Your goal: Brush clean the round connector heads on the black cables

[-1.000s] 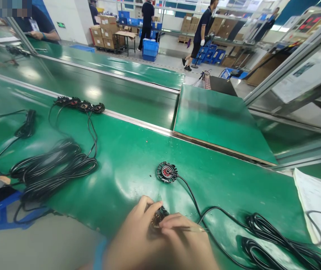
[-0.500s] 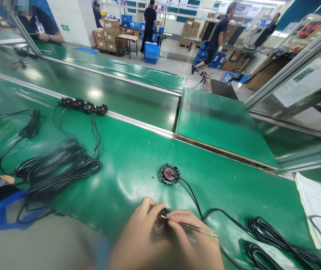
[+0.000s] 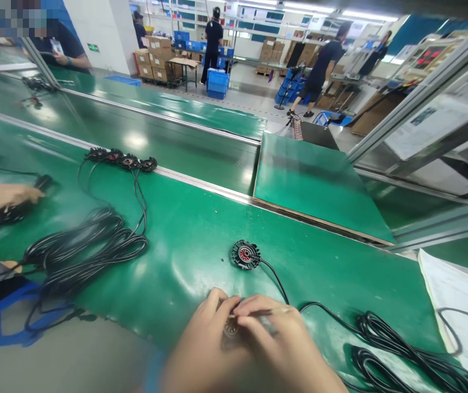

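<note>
My left hand [image 3: 203,341] is closed around a small round dark part [image 3: 231,326] with a ringed, slotted face, held low over the front edge of the bench. My right hand [image 3: 280,335] pinches a thin tool, which looks like tweezers [image 3: 272,311], its tip at the part's upper edge. Fingers cover much of the part. Just beyond my hands lies a similar round black part [image 3: 246,254] with a red centre and a toothed rim. A black cable [image 3: 275,278] runs from it to the right.
Coiled black cables [image 3: 406,344] lie at right beside a white sheet [image 3: 458,305]. Leftward are a cable bundle [image 3: 90,245] and several round black parts [image 3: 121,158] by the metal rail. A co-worker's hand [image 3: 8,197] grips a dark object at far left. A raised green board [image 3: 311,180] stands ahead.
A co-worker's hand has come in at the left onto the dark object there. My right hand has turned the tool slightly at the part. A person in the background has stepped along.
</note>
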The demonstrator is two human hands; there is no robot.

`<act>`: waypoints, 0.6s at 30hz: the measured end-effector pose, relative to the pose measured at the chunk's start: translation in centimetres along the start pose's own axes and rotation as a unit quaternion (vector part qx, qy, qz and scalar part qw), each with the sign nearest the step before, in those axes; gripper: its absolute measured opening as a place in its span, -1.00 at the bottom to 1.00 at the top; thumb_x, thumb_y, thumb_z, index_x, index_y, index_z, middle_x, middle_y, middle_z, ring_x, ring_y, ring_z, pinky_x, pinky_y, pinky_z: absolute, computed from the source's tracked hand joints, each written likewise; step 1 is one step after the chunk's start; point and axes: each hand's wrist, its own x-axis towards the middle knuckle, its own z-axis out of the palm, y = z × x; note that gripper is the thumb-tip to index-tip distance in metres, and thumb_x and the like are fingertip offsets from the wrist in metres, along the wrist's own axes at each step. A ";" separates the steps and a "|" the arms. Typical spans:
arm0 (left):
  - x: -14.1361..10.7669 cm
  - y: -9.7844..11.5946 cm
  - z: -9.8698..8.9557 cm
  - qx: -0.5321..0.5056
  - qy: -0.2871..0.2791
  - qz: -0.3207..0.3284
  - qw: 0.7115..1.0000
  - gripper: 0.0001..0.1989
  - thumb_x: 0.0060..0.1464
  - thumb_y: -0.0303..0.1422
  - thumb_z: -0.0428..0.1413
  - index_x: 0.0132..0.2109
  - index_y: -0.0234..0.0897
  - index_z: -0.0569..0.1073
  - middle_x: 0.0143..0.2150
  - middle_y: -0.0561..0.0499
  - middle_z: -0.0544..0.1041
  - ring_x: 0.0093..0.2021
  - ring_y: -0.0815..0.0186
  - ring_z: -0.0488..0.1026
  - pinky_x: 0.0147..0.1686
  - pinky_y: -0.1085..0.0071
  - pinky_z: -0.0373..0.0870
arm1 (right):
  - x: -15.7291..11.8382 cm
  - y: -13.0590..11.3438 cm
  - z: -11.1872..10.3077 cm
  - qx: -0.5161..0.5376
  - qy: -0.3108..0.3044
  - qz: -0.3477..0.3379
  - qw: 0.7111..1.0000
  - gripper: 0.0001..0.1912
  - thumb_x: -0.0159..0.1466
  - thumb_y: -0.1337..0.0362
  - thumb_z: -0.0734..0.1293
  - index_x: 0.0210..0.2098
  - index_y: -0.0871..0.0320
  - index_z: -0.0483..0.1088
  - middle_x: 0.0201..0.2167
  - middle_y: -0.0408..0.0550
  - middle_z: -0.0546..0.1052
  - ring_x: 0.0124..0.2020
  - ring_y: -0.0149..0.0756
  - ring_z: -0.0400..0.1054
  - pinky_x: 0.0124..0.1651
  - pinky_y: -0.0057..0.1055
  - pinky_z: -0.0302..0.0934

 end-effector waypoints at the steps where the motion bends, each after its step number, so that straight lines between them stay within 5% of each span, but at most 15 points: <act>1: -0.1 0.0 0.0 -0.002 0.006 0.003 1.000 -0.64 0.13 -0.37 0.23 0.09 -0.21 0.47 -0.03 -0.11 0.37 0.01 0.02 0.45 0.03 0.04 0.42 | -0.1 0.0 -0.2 0.012 0.032 0.008 0.999 -0.91 0.40 0.29 0.31 -0.21 -0.01 0.47 -0.25 -0.23 0.61 -0.21 -0.40 0.52 -0.08 -0.53 0.36; 4: -0.1 -0.4 0.3 0.000 0.023 0.010 1.000 -0.61 0.11 -0.32 0.24 0.09 -0.19 0.46 -0.02 -0.11 0.38 0.01 0.02 0.45 0.04 0.04 0.42 | -0.6 0.6 -0.1 0.015 0.088 -0.002 0.996 -0.93 0.39 0.28 0.34 -0.21 -0.01 0.48 -0.24 -0.22 0.62 -0.20 -0.39 0.53 -0.07 -0.54 0.37; 11: -0.1 -0.7 0.5 -0.008 0.031 0.013 0.999 -0.58 0.10 -0.35 0.23 0.12 -0.19 0.44 -0.01 -0.09 0.36 0.05 0.02 0.45 0.10 0.02 0.39 | -1.1 1.0 0.8 0.005 0.068 -0.050 0.996 -0.88 0.41 0.33 0.29 -0.18 0.03 0.46 -0.28 -0.18 0.60 -0.25 -0.41 0.51 -0.14 -0.52 0.38; 18: 0.1 -2.8 1.5 0.068 0.015 0.023 0.997 -0.34 -0.03 -0.43 0.35 0.23 -0.26 0.38 0.09 -0.20 0.43 0.07 -0.04 0.47 0.10 -0.02 0.40 | -2.3 1.1 -2.1 0.028 0.221 0.105 0.969 -0.77 0.44 0.10 0.22 -0.14 0.11 0.39 -0.41 -0.12 0.53 -0.43 -0.32 0.48 -0.37 -0.45 0.39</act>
